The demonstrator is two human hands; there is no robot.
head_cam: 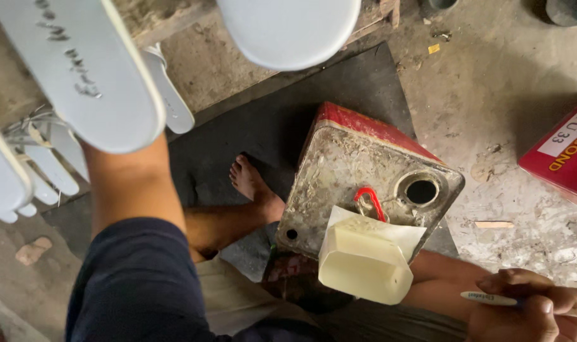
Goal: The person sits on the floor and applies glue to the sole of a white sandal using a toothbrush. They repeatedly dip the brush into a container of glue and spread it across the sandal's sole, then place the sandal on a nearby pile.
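Pen (491, 297) is lying pinched in the right hand (529, 310), fingers (523, 282) curling over it, long axis pointing left toward the cream plastic tub (364, 266) sitting on the red-sided tin can (364, 171). Left hand isn't showing; state unknown.

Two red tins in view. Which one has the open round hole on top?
The glue-crusted red tin in the centre, by the foot; its round hole is open. The red tin at the right edge shows only a labelled side.

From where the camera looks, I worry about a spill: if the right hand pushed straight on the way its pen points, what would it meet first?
Probably the cream plastic container; the right hand aims its pen leftward, though depth is unclear.
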